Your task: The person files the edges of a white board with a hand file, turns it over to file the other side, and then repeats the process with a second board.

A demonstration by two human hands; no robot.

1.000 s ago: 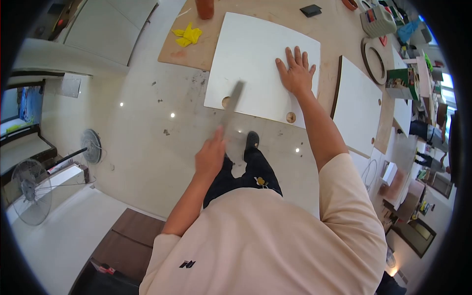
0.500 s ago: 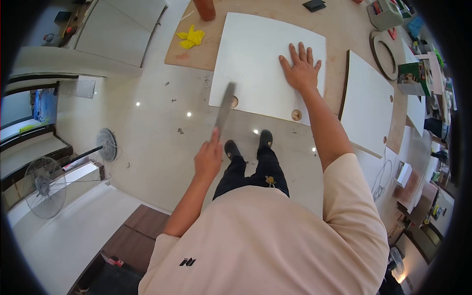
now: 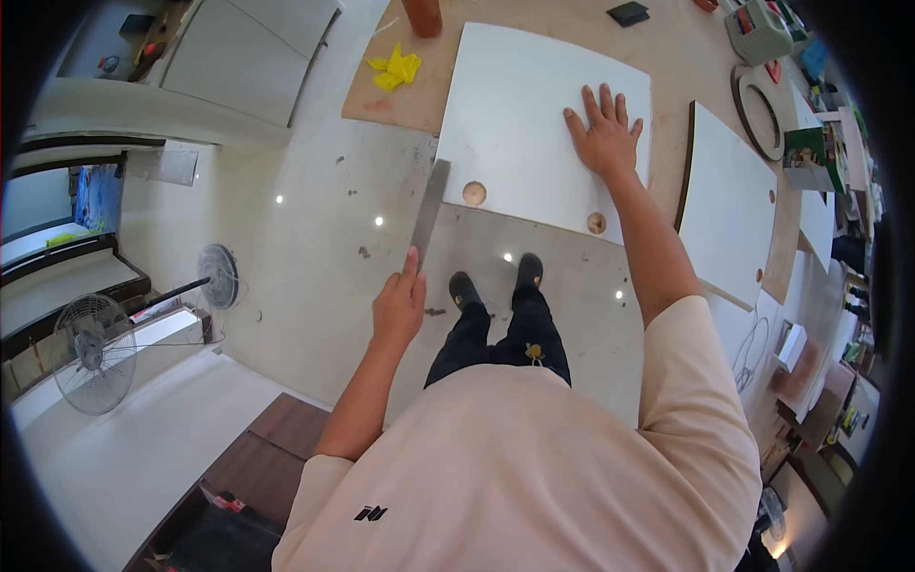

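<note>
In the head view, the left hand (image 3: 398, 307) is closing around the near end of a flat metal tool (image 3: 431, 212), its index finger extending along it, and the tool's far end is reaching the near left corner of the white panel (image 3: 534, 124), though contact is unclear. The right hand (image 3: 607, 143) is lying open on the panel, fingers spreading and gripping nothing, while the panel is resting on the brown table (image 3: 400, 107) beside a crumpled yellow item (image 3: 396, 69).
</note>
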